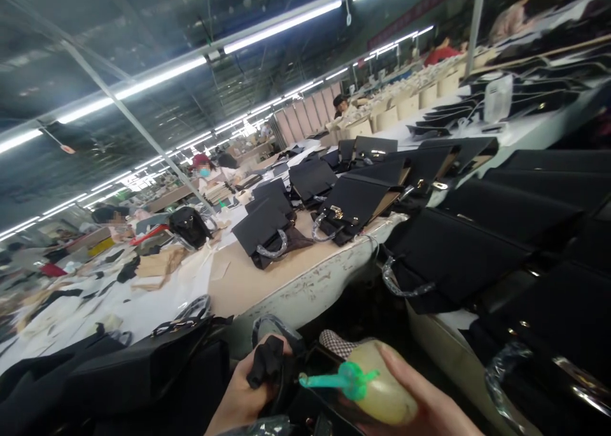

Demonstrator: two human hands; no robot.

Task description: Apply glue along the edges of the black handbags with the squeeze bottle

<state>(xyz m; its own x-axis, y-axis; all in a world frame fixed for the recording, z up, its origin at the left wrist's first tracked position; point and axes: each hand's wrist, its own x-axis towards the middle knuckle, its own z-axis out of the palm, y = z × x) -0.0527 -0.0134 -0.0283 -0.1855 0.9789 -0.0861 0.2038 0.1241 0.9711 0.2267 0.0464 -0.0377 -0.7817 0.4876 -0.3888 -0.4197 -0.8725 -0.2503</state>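
Note:
My right hand (422, 401) is at the bottom edge, wrapped round a pale yellow squeeze bottle (382, 385) with a green nozzle (341, 379) that points left. My left hand (243, 391) is beside it, fingers closed on a black piece, strap or cloth (267, 359), of a black handbag (143, 372) that lies low in front of me. Which part of the bag it is I cannot make out.
A long worn work table (267, 283) runs away from me with several black handbags (353, 207) with wrapped handles. More black bags (477, 251) are stacked at the right. Other people sit at the table further back (205, 172), amid paper and material scraps.

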